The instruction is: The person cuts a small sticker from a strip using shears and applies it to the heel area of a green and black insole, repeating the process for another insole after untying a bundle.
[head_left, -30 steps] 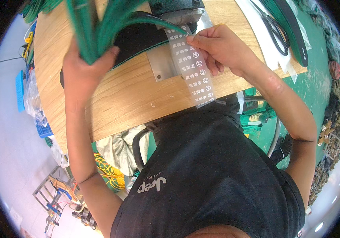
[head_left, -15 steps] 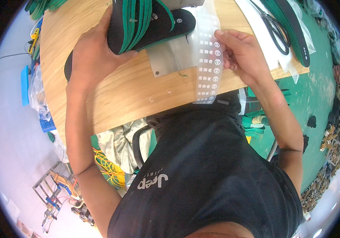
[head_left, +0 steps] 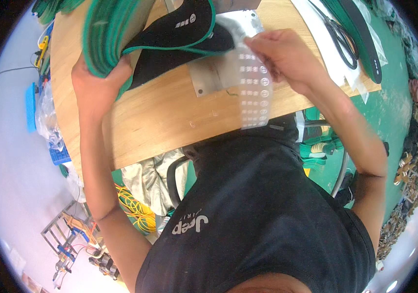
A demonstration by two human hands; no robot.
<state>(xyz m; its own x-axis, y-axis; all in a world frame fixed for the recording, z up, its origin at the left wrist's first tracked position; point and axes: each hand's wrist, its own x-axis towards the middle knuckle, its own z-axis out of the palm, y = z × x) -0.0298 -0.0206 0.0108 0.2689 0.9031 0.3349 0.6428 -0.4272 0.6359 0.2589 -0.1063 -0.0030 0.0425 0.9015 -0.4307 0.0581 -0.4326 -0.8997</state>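
Observation:
My left hand (head_left: 99,90) is closed around a bent stack of green-and-black shoe insoles (head_left: 109,34), its thumb on the near side. From that stack one black insole (head_left: 182,27) with a small white print fans out to the right, over another black insole (head_left: 170,61) lower down. My right hand (head_left: 287,56) pinches the upper part of a clear film strip (head_left: 255,93) printed with rows of white labels. The strip hangs down over the table's front edge. Under the insoles lies a thin grey metal plate (head_left: 206,83), partly covered.
A grey metal block (head_left: 238,5) stands at the wooden table's (head_left: 170,122) far edge. At the right are black scissors (head_left: 338,36) on white sheets, beside more green-and-black insoles (head_left: 360,34). Yellow cables (head_left: 138,210) and silvery cloth (head_left: 143,176) lie below the table.
My left hand has bent the insole stack back to the left, and the insoles have spread. My right hand has shifted slightly left and up on the strip, which is blurred.

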